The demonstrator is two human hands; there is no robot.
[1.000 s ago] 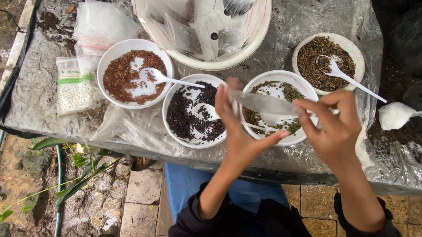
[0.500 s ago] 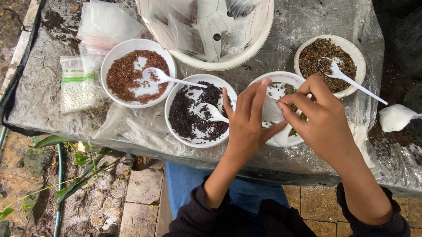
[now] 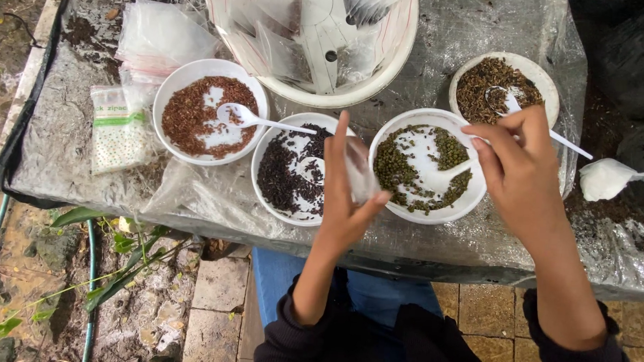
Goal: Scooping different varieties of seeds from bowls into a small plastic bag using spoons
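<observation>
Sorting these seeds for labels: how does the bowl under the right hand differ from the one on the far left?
The bowl of green seeds lies beneath the right hand; the bowl of reddish-brown seeds stands untouched. The reddish-brown bowl's white spoon shows plainly; the green bowl's spoon is mostly hidden. Both are white, round and partly bare inside.

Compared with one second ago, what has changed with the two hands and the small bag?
The hands separated. The left hand now holds the small clear bag alone, between the black-seed bowl and the green-seed bowl. The right hand let go and moved right. All bowls and spoons stayed.
</observation>
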